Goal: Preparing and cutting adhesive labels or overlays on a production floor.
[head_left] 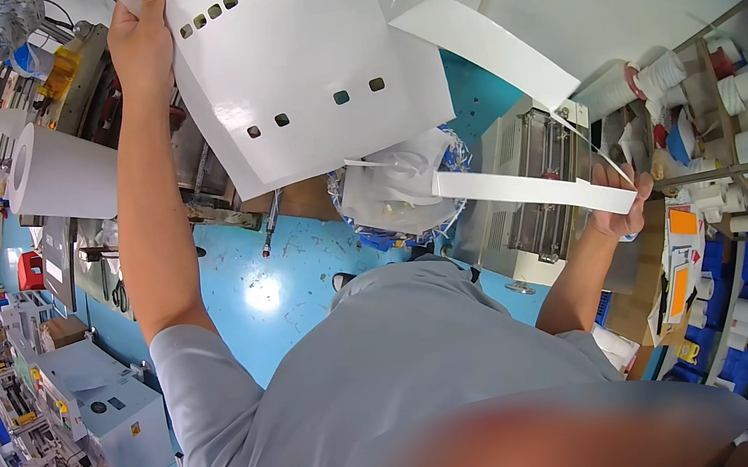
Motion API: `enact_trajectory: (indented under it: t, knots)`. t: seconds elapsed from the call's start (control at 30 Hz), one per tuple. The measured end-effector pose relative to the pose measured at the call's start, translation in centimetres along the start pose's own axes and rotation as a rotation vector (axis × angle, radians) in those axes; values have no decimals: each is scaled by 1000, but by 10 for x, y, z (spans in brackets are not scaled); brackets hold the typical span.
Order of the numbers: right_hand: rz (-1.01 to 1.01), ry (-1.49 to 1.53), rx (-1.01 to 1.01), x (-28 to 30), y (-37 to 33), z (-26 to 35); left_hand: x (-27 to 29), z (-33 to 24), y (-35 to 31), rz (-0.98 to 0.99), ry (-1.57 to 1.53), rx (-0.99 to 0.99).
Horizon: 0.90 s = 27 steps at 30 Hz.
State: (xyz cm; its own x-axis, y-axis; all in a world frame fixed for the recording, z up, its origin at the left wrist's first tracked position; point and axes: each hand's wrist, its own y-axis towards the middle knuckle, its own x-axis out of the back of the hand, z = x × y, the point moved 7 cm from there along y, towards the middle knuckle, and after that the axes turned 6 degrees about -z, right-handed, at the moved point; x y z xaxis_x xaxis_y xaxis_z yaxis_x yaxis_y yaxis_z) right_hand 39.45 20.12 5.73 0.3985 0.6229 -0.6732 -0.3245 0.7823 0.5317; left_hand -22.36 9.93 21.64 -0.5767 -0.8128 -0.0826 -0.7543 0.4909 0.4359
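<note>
Up at the top left, my left hand (143,57) is closed on the edge of a large glossy white sheet (305,65), thumb on its face. Rows of small rounded square holes run across the sheet near its top and bottom. Off to the right, my right hand (619,200) pinches the end of a long, narrow white strip (513,190). A second, wider white strip (501,48) curls from beside the sheet and narrows to a thin tail at the same hand. Below the sheet stands a bin with a crumpled clear plastic liner (402,195).
A thick white roll (65,173) lies left of my left forearm, beside a machine bench. Behind the strips is a grey machine with rollers (535,180). Shelves at the right hold several white rolls (744,91) and blue bins (742,367). A grey cabinet (115,407) stands lower left.
</note>
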Motion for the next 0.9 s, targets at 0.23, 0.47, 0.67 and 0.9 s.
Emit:
enact_trajectory:
  t: [0.23,0.47,0.67,0.9]
  knots:
    - [-146,-5,8,-2,-3,6,-5,-2,-1,4,23,-16]
    - [-347,517,2,14,16,-14,-41,-61,-35,-24,216,-62]
    - [-386,613,30,-7,33,-15,-42,-67,-39,-21,315,-109]
    - [-299,321,-53,-10,50,10,-37,-69,-42,-101,292,-100]
